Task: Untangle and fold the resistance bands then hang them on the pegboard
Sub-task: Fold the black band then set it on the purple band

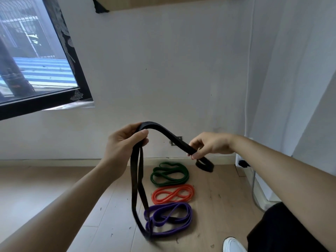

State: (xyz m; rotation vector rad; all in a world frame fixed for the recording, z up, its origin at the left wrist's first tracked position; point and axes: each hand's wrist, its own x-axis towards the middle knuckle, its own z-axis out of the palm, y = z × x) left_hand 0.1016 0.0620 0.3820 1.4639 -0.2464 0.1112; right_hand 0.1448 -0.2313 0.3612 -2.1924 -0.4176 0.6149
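I hold a black resistance band in the air in front of the wall. My left hand grips its folded top, and a long loop hangs from it down to the floor. My right hand pinches the band lower to the right, with a short end loop dangling just past the fingers. On the wooden floor below lie a green band, an orange band and a purple band, each coiled, in a row toward me. A wooden board edge shows at the top; I cannot tell if it is the pegboard.
A black-framed window fills the upper left. The white wall stands straight ahead, with a wall socket low behind the band. A plug and cable run down the right corner. My white shoe and dark trouser leg are at bottom right.
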